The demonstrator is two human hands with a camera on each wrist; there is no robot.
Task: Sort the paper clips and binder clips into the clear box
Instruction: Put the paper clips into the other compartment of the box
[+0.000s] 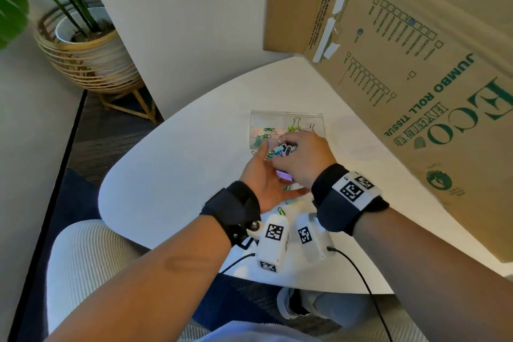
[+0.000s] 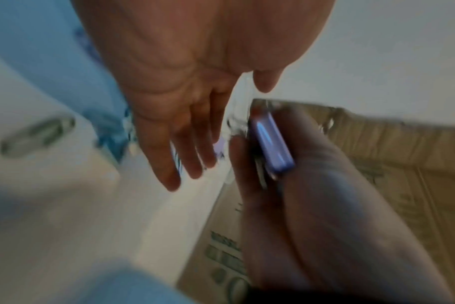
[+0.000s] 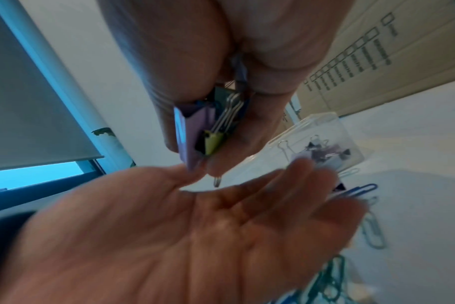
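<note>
The clear box lies on the white table; green paper clips sit in its left compartment and binder clips in its right. My right hand hovers at the box's near edge and grips a bunch of binder clips, among them a purple one and a yellow one. My left hand is held open beside it, palm turned towards the right hand, fingers straight. Loose teal and blue paper clips lie in a pile under both hands.
A big cardboard carton stands close along the right side of the table. A green paper clip lies near my wrists. A potted plant in a wicker stand is on the floor at far left, beyond the table's rounded edge.
</note>
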